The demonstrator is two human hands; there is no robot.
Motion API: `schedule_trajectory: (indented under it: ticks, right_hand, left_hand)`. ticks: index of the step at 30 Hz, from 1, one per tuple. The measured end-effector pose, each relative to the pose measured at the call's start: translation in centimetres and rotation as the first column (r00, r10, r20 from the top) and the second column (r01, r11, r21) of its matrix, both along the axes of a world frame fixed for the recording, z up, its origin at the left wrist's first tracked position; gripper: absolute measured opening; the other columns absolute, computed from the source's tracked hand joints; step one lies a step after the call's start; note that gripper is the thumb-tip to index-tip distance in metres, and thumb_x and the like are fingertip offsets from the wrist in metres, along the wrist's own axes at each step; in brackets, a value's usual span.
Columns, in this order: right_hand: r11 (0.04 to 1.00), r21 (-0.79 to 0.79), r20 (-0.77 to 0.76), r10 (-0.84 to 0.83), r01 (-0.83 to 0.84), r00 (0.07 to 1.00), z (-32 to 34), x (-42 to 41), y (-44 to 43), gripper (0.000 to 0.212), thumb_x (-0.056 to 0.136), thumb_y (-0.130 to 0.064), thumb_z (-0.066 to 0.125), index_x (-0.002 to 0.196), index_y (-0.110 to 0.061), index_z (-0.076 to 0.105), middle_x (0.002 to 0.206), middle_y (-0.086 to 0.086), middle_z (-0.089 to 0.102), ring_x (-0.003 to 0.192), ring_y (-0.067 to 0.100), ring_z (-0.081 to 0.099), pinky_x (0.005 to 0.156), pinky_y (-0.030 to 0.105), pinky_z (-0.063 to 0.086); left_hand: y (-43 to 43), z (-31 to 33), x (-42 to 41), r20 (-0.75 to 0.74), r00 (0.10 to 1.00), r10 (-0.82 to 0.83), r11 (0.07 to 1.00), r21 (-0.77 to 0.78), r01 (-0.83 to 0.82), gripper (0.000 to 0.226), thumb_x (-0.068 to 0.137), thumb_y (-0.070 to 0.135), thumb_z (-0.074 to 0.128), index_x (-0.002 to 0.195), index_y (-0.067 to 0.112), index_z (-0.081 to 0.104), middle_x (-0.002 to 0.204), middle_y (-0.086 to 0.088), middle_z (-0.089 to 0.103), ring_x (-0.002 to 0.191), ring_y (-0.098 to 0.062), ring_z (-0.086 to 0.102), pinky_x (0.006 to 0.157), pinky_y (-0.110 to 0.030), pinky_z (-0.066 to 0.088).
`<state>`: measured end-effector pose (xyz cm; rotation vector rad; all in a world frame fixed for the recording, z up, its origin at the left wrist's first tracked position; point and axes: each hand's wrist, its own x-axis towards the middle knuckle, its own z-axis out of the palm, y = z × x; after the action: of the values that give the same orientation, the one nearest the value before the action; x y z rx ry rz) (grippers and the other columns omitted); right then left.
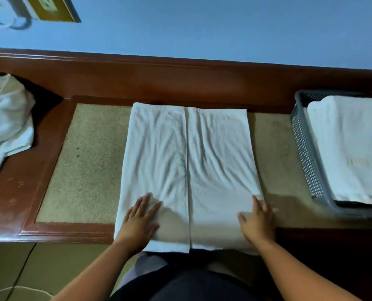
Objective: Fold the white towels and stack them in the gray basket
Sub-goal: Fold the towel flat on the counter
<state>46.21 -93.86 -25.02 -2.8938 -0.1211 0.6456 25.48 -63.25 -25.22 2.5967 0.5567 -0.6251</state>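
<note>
The towel [220,153] lies spread on the table [13,203], over its tan inset panel. Its two side flaps are folded inward and meet at a seam down the middle, and its near end hangs a little past the table's front edge. The left hand [140,218] presses flat on the near left flap, fingers [145,199] straight and slightly apart. The right hand [258,222] rests at the near right edge, its fingers [256,204] also straight and its thumb spread; neither hand grips the cloth.

The main risk, as I judge it, is the flaps. They are only lying loose, so lifting the near end for the next fold could let them fall open or slide askew at the seam. The creases across both flaps may get locked into a lumpy bundle if they are not smoothed first. The overhanging end could also drag the towel toward the person's lap.

The gray basket [304,153] stands at the right end of the table. It holds a folded white towel [350,148] lying flat and nearly filling it; whether more lie beneath, I cannot tell. A loose heap of white cloth [4,127] sits at the far left.
</note>
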Motion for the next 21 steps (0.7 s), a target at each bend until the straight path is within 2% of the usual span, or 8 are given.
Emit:
schedule_trajectory:
  ticks: [2, 4, 8, 11, 13, 16, 18, 21]
  right_hand:
    - [0.983, -0.034, -0.020, -0.180, 0.179, 0.983, 0.3, 0.4, -0.6, 0.096, 0.082, -0.050, 0.073, 0.156, -0.014, 0.024, 0.155, 0.017, 0.027, 0.141, 0.038, 0.025, 0.115, 0.046, 0.025]
    - [0.943, 0.019, -0.078, -0.330, 0.332, 0.941, 0.4, 0.9, -1.1, 0.096, 0.076, -0.051, 0.079, 0.149, -0.011, 0.032, 0.150, 0.017, 0.029, 0.139, 0.038, 0.024, 0.113, 0.050, 0.027]
    - [0.957, 0.052, -0.187, -0.273, 0.287, 0.944, 0.0, 1.8, -2.1, 0.065, 0.080, -0.047, 0.072, 0.130, -0.011, 0.052, 0.135, 0.017, 0.052, 0.123, 0.040, 0.048, 0.104, 0.044, 0.041]
    - [0.924, 0.211, -0.262, -0.262, 0.320, 0.929, 0.8, 1.6, -2.2, 0.058, 0.089, -0.031, 0.070, 0.135, -0.002, 0.050, 0.133, 0.019, 0.056, 0.121, 0.037, 0.055, 0.087, 0.029, 0.039]
    - [0.899, 0.293, -0.247, -0.258, 0.326, 0.934, 1.2, 0.8, -2.5, 0.047, 0.090, -0.028, 0.069, 0.125, -0.002, 0.054, 0.124, 0.019, 0.061, 0.107, 0.033, 0.059, 0.081, 0.032, 0.042]
    - [0.895, 0.313, -0.290, -0.229, 0.318, 0.929, 1.0, -1.3, -3.0, 0.027, 0.086, -0.025, 0.072, 0.102, -0.010, 0.056, 0.104, 0.011, 0.068, 0.085, 0.025, 0.061, 0.075, 0.034, 0.051]
    - [0.884, 0.309, -0.306, -0.256, 0.350, 0.917, 0.8, -2.5, -3.1, 0.023, 0.086, -0.018, 0.070, 0.104, -0.014, 0.056, 0.105, 0.011, 0.069, 0.085, 0.024, 0.062, 0.073, 0.032, 0.050]
    - [0.836, 0.340, -0.241, -0.366, 0.431, 0.899, 1.7, -3.4, -1.6, 0.023, 0.088, -0.012, 0.062, 0.110, -0.011, 0.060, 0.108, 0.016, 0.069, 0.091, 0.030, 0.064, 0.077, 0.033, 0.050]
  left_hand:
    - [-0.7, 0.0, -0.1, 0.003, 0.998, 0.060, 0.998, -0.007, -0.060, 0.066, 0.104, 0.045, 0.043, 0.157, 0.049, 0.005, 0.161, 0.012, -0.030, 0.154, -0.018, -0.018, 0.122, -0.035, -0.004]
    - [-2.0, 0.0, -0.2, -0.009, 0.991, 0.130, 0.991, -0.017, -0.130, 0.065, 0.104, 0.045, 0.044, 0.158, 0.048, 0.007, 0.161, 0.012, -0.029, 0.154, -0.018, -0.017, 0.124, -0.039, -0.003]
    - [-4.5, -0.1, -1.0, -0.002, 0.971, 0.241, 0.970, -0.033, -0.241, 0.065, 0.102, 0.046, 0.046, 0.158, 0.047, 0.011, 0.166, 0.010, -0.019, 0.155, -0.018, -0.014, 0.126, -0.041, 0.000]
    - [-5.9, 0.2, -2.0, 0.028, 0.964, 0.266, 0.963, -0.044, -0.265, 0.063, 0.102, 0.044, 0.049, 0.157, 0.044, 0.020, 0.169, 0.007, -0.005, 0.156, -0.020, -0.006, 0.126, -0.041, 0.003]
    - [-6.1, 0.4, -2.7, 0.060, 0.964, 0.260, 0.965, -0.056, -0.257, 0.061, 0.101, 0.043, 0.050, 0.156, 0.043, 0.025, 0.168, 0.006, 0.003, 0.156, -0.021, 0.001, 0.125, -0.042, 0.009]
    - [-5.5, 0.7, -3.4, 0.103, 0.965, 0.240, 0.971, -0.039, -0.238, 0.054, 0.101, 0.042, 0.050, 0.152, 0.045, 0.035, 0.163, 0.005, 0.019, 0.151, -0.022, 0.020, 0.119, -0.043, 0.026]
    - [-4.6, 1.1, -3.7, 0.104, 0.974, 0.199, 0.980, -0.015, -0.199, 0.050, 0.100, 0.043, 0.051, 0.149, 0.045, 0.040, 0.156, 0.005, 0.029, 0.143, -0.023, 0.029, 0.113, -0.042, 0.032]
    - [-2.5, 1.5, -4.1, 0.058, 0.981, 0.183, 0.982, -0.059, -0.180, 0.048, 0.098, 0.039, 0.055, 0.145, 0.043, 0.046, 0.144, 0.005, 0.037, 0.132, -0.025, 0.037, 0.108, -0.042, 0.039]
